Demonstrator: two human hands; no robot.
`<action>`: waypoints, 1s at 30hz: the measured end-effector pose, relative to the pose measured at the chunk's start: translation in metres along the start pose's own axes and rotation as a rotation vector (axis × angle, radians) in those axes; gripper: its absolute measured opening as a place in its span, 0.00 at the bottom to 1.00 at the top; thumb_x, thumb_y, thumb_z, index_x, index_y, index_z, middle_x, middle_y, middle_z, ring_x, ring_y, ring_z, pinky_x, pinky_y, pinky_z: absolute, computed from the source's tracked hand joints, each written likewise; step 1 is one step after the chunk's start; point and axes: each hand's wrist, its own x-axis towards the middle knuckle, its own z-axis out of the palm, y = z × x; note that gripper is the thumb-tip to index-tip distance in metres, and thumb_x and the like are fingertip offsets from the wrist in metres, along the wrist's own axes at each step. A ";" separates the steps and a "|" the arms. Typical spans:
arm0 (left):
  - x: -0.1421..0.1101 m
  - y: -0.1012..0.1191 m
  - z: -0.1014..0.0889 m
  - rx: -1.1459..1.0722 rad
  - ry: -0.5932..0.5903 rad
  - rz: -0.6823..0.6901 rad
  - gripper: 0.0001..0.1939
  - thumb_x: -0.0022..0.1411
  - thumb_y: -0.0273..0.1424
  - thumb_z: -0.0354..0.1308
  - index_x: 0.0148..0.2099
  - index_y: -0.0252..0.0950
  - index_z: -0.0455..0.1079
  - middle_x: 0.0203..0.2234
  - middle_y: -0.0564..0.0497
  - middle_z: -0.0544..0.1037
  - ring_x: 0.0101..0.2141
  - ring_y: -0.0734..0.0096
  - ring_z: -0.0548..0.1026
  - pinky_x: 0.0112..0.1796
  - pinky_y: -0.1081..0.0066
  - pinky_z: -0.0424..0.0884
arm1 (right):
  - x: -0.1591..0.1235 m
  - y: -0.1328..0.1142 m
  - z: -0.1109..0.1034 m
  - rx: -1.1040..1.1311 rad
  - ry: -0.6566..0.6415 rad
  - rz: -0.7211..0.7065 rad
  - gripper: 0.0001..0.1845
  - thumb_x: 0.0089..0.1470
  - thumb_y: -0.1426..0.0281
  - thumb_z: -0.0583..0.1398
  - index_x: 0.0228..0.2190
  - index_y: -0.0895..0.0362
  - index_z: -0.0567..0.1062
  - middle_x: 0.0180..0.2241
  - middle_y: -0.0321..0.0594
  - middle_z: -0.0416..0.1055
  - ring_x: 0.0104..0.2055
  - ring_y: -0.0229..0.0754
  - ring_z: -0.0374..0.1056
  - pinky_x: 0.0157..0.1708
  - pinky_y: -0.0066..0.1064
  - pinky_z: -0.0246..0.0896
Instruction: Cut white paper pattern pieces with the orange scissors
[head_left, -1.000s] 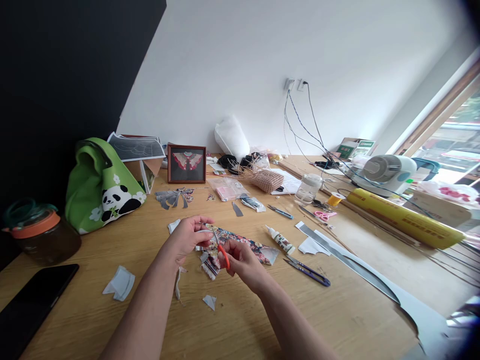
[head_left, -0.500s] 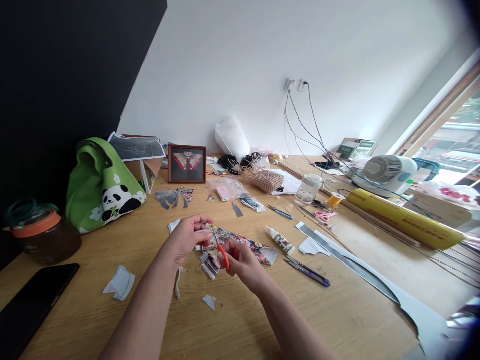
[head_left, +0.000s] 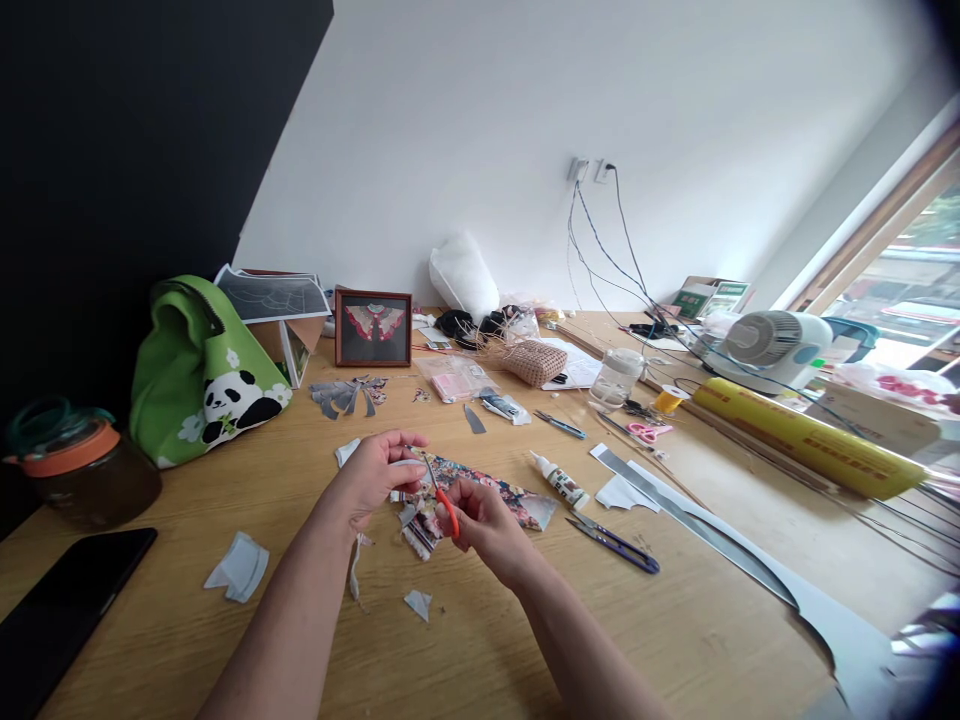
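Observation:
My right hand (head_left: 478,515) is closed on a small pair of scissors with orange handles (head_left: 448,512). Their blades point up and left toward my left hand (head_left: 381,475). Between the fingers and thumb of that left hand is a small pale piece (head_left: 407,466), mostly hidden, perhaps cloth or paper. Beneath and behind both hands lies flower-patterned fabric (head_left: 517,495), with crumpled scraps (head_left: 420,530) at its near edge. A glue bottle (head_left: 561,482) and blue-handled thread snips (head_left: 613,543) lie to the right of my right hand.
White scraps (head_left: 238,567) and a phone (head_left: 71,620) lie at left, near a jar (head_left: 86,480) and a green panda bag (head_left: 202,385). A framed picture (head_left: 373,330) stands behind. Rightward are pink scissors (head_left: 648,432), a yellow roll (head_left: 806,432) and a fan (head_left: 772,345).
Both hands, the scissors and the pale piece stay almost where they were. The whole view has shifted very slightly.

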 end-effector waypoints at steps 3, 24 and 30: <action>0.000 0.000 0.000 -0.008 0.001 -0.004 0.23 0.38 0.26 0.68 0.41 0.29 0.70 0.21 0.54 0.73 0.19 0.78 0.69 0.25 0.73 0.66 | 0.001 0.000 0.000 0.013 0.020 -0.004 0.25 0.41 0.51 0.66 0.21 0.57 0.63 0.17 0.30 0.60 0.18 0.30 0.49 0.18 0.25 0.41; -0.001 0.005 -0.007 -0.038 0.077 0.040 0.24 0.36 0.27 0.68 0.40 0.30 0.71 0.24 0.54 0.73 0.19 0.80 0.67 0.24 0.75 0.63 | 0.010 0.016 -0.006 -0.180 0.346 -0.233 0.19 0.48 0.54 0.62 0.23 0.57 0.66 0.20 0.32 0.62 0.21 0.34 0.55 0.20 0.26 0.51; -0.001 0.003 -0.006 0.006 0.035 0.039 0.25 0.36 0.27 0.69 0.41 0.30 0.71 0.27 0.52 0.75 0.21 0.79 0.69 0.26 0.74 0.64 | 0.004 0.000 -0.004 -0.033 0.058 -0.084 0.23 0.44 0.50 0.63 0.22 0.57 0.66 0.18 0.32 0.63 0.20 0.33 0.56 0.20 0.25 0.50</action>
